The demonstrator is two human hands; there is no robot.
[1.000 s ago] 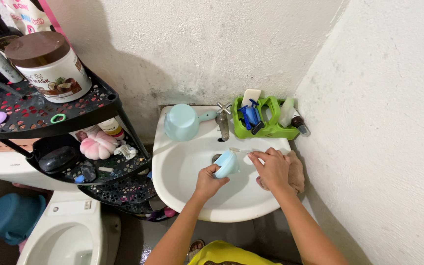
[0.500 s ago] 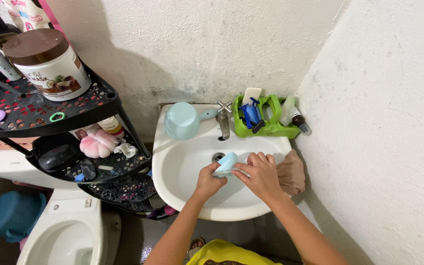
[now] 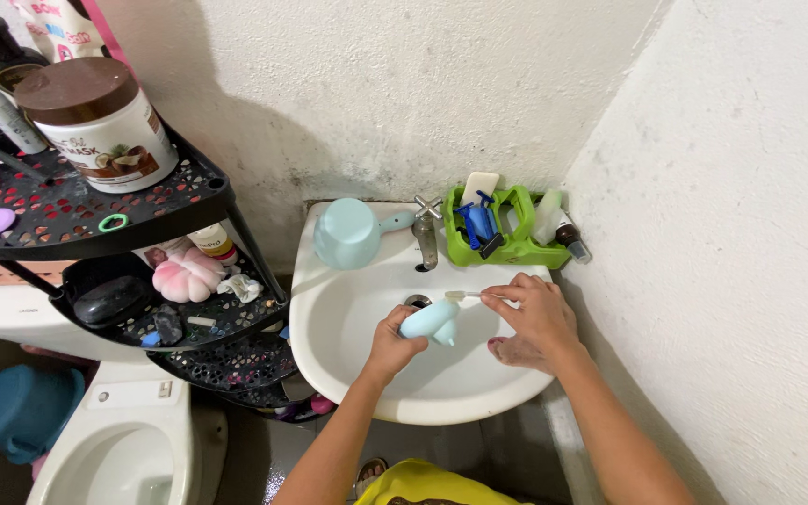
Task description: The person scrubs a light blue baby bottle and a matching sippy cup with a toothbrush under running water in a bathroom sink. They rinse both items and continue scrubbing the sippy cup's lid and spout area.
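Pale blue plastic, rounded: a small container (image 3: 430, 321), held above the bowl of the white sink (image 3: 329, 365), just in front of the drain (image 3: 417, 301). Gripped by the left hand (image 3: 393, 344), fingers curled snugly round its near end, its small spout angled down and to the right. Close beside it, the right hand (image 3: 540, 318), pinching a thin white stick (image 3: 465, 295), likely a toothbrush, narrowly between thumb and fingertips, with the far tip reaching left toward the container. Cannot tell whether tip and container touch; looks like a small gap.

Risks, judged from this:

- Squeezing too hard with the spout pointing down: probably sends the contents into the bowl instead of onto the tip.
- Holding the stick only by its end, in a light pinch: could let it twist or slip, and drop straight toward the open drain below.
- Working wet: may loosen the left grip on smooth plastic, letting the container fall into the basin.
- Lifting the right elbow or hand back: could brush the green caddy (image 3: 516, 251) on the rim behind, crowded with blue razors (image 3: 479, 224) and a small bottle (image 3: 558, 224), and tip something into the sink.
- Reaching toward the tap (image 3: 425, 234): might nudge the light blue scoop (image 3: 346, 234) lying on its side on the rim just left of it.

Well apart on the left: black tiered shelf (image 3: 67, 215) with a brown-lidded jar (image 3: 95, 122), and the toilet (image 3: 123, 449) below; unlikely to matter.
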